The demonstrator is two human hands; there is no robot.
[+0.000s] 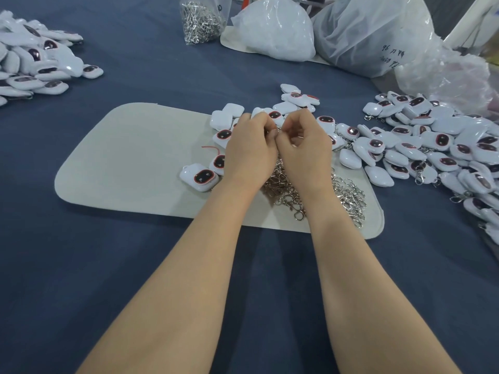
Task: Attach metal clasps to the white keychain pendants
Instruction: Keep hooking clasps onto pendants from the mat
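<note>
Two heaps of white pendants flank the work area on the blue cloth [140, 63]. Far left: heap of pendants [35, 63], white shells with dark oval faces, well apart from my hands.

Grey mat [121, 163] lies in the middle of the cloth. At the far edge of the table, a clear bag of metal clasps [201, 20].

On the mat, left of my hands: one pendant [199, 178] face up, dark oval ringed in red. Just above it, a short red cord [212, 149] lies loose on the mat. More loose pendants [224, 118] are scattered along the mat's far edge, beyond my knuckles.

Left hand [248, 149]: over the mat, fingers curled in, tips turned toward the right hand. The thumb meets the right thumb at the centre. Whatever is pinched there is hidden behind the fingers; I cannot tell what it is.

Behind the hands, at the far edge of the table, a knotted white plastic bag [275, 31].

Under and between my wrists: pile of loose clasps [286, 190] on the mat, silver, tangled, spreading toward the mat's right end.

Right hand [305, 147]: fingers curled likewise, tips against the left hand's. A pale patch shows inside the curl; I cannot tell whether it is a pendant.

Far right: large clear bag [378, 36] with handwriting on it. Below it, the second heap of pendants [432, 147], several with clasps hanging from them.
</note>
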